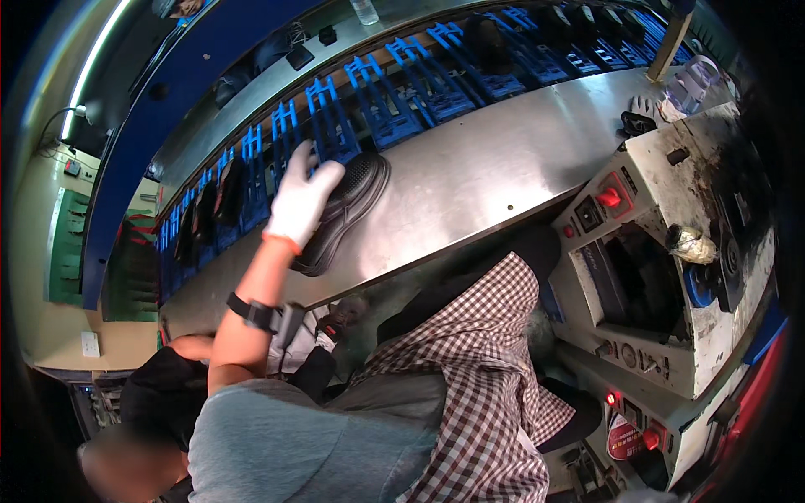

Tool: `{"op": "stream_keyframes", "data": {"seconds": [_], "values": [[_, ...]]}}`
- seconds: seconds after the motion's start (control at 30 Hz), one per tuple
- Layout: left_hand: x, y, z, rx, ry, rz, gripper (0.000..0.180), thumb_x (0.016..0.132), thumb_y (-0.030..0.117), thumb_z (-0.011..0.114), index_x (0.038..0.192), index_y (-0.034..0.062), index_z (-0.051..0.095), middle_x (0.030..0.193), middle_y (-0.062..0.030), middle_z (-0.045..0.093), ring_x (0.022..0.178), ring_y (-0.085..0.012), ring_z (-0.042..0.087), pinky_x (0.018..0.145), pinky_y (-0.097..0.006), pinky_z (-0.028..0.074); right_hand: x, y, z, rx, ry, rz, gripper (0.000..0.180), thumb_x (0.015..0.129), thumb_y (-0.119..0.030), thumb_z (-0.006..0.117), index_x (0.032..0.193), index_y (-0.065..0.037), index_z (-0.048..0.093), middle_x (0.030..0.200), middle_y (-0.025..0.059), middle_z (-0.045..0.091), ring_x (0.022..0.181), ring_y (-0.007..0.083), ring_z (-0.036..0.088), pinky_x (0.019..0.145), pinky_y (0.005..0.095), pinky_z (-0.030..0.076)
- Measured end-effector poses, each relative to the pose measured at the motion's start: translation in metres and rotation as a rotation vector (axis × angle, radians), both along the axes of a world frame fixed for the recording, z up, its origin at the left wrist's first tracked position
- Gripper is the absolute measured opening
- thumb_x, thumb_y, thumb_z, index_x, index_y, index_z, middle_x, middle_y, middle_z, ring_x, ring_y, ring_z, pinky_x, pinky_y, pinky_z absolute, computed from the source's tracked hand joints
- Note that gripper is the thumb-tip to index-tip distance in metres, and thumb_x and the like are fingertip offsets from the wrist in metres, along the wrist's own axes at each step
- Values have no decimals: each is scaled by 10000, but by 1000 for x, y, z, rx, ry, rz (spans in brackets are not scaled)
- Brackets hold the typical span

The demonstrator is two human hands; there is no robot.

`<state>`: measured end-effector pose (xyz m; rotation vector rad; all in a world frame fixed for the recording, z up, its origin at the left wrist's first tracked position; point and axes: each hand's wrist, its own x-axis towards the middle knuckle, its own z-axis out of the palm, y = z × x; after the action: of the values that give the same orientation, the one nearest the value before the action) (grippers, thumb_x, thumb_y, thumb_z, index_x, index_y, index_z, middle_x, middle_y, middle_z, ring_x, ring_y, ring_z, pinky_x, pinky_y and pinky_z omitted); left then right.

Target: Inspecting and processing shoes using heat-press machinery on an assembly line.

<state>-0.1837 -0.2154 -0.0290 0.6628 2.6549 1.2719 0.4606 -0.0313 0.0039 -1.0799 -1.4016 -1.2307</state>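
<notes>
Left hand (302, 197), white-gloved, fingers curled over black rubber-soled shoe (344, 211) near the steel bench's (486, 168) near edge; loose hold risks a drop. Right hand unseen.

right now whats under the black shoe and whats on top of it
The black shoe lies on the bare steel table, sole facing up. The left hand, in a white glove, rests on it and covers part of the sole. The shoe's upper and opening are hidden underneath. The right hand is not in view.
</notes>
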Motion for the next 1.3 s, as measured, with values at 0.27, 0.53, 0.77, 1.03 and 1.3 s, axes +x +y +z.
{"op": "stream_keyframes", "data": {"seconds": [0.27,0.53,0.77,1.03,1.3], "values": [[-50,-51,-29,42,-754,-425,1046,912,366,748,1654,-30,125,1689,-149,298,1547,-222,301,1266,-354,224,-118,-14,-98,-881,222,820,329,883,132,544,1170,45,680,1155,200,663,1089,344,636,994,457,496],[29,-16,-1,-264,-107,-219,1215,643,217,827,1656,23,184,1575,-263,411,1449,-320,447,1199,-368,357,-276,21,-136,-1693,287,1429,229,892,23,597,1070,19,741,1054,159,746,947,303,686,883,393,534],[82,10,4,-286,141,-332,1178,653,137,798,1644,9,175,1594,-262,369,1496,-367,388,1237,-401,331,-363,1,-145,-2363,453,1820,572,1027,-101,619,1549,0,409,1346,119,599,1219,184,593,1082,332,479],[112,65,-25,559,-25,-577,1283,668,-4,746,1649,24,-81,1665,-294,192,1556,-408,244,1251,-478,280,-380,1,-128,-2529,657,1949,1046,871,-48,769,1676,-82,102,1639,188,323,1464,278,395,1141,378,447],[123,100,-37,700,-222,-476,1055,759,-125,593,1643,-18,27,1622,-284,295,1433,-342,430,1195,-444,380,-372,-5,-123,-2495,854,1886,1028,793,-30,833,1633,-33,240,1594,111,394,1469,218,360,1238,358,292]]}}
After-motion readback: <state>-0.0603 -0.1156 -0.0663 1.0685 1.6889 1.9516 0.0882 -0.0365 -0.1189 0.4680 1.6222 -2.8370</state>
